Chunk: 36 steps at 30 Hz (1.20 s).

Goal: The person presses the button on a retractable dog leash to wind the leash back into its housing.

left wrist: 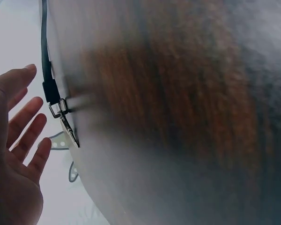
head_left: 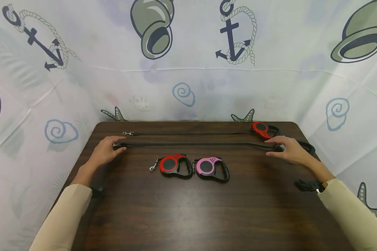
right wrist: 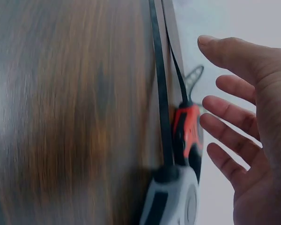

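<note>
Two retractable dog leashes lie pulled out lengthwise across the table. My left hand (head_left: 105,150) is at the metal clip (left wrist: 63,115) of the nearer strap (head_left: 188,144); in the left wrist view its fingers are spread and apart from the clip. Over the other end is my right hand (head_left: 287,150), thumb and fingers parted, beside the grey leash case (right wrist: 175,194). That hand covers most of the case in the head view, leaving its black handle (head_left: 308,148) showing. Behind it lies a red leash (head_left: 260,129) with its thin strap extended to a clip (head_left: 128,133) at the left.
Mid-table, a second red leash (head_left: 169,164) and a pink leash (head_left: 205,166) lie side by side, straps wound in. The brown wooden table (head_left: 188,216) meets a patterned cloth (head_left: 188,90) at the back and sides.
</note>
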Tool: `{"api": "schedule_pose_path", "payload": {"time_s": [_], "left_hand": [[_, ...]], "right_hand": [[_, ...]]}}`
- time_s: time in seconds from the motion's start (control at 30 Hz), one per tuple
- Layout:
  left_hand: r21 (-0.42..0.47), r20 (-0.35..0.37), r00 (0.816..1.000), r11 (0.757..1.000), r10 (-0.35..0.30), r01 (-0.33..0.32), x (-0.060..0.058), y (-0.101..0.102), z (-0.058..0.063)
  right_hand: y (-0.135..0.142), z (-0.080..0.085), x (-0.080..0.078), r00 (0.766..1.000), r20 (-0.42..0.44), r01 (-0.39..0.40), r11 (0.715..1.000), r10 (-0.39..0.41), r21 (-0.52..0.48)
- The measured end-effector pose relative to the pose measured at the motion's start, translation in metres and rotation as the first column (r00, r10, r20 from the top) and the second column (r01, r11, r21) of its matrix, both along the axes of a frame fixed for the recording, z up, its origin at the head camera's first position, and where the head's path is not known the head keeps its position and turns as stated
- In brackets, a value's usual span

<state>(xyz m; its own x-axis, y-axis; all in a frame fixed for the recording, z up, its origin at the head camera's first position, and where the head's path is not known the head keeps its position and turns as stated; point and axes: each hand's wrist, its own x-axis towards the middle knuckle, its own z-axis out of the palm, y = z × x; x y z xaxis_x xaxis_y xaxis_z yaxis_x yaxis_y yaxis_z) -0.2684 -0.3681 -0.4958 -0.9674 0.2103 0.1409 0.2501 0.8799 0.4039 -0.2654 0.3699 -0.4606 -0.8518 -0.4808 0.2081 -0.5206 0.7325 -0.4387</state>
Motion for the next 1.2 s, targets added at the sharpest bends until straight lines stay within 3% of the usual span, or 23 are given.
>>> {"api": "schedule_pose_path", "payload": {"time_s": [0.23, 0.73, 1.0, 1.2], "left_hand": [[-0.008, -0.004, 1.000, 1.000, -0.022, 0.022, -0.005, 0.000, -0.001], [-0.026, 0.029, 1.000, 1.000, -0.010, 0.011, -0.002, -0.005, -0.008], [-0.029, 0.026, 1.000, 1.000, -0.004, 0.004, -0.001, -0.006, -0.011], [-0.028, 0.034, 0.999, 1.000, 0.010, -0.009, -0.001, -0.007, -0.013]], "right_hand": [[0.030, -0.002, 0.005, 0.995, -0.087, 0.042, 0.999, -0.041, 0.009], [0.083, -0.009, 0.015, 0.981, 0.017, 0.192, 0.981, -0.193, 0.007], [0.097, -0.015, 0.016, 0.967, 0.020, 0.253, 0.966, -0.254, 0.051], [0.102, -0.020, 0.015, 0.971, -0.035, 0.240, 0.966, -0.237, 0.101]]}}
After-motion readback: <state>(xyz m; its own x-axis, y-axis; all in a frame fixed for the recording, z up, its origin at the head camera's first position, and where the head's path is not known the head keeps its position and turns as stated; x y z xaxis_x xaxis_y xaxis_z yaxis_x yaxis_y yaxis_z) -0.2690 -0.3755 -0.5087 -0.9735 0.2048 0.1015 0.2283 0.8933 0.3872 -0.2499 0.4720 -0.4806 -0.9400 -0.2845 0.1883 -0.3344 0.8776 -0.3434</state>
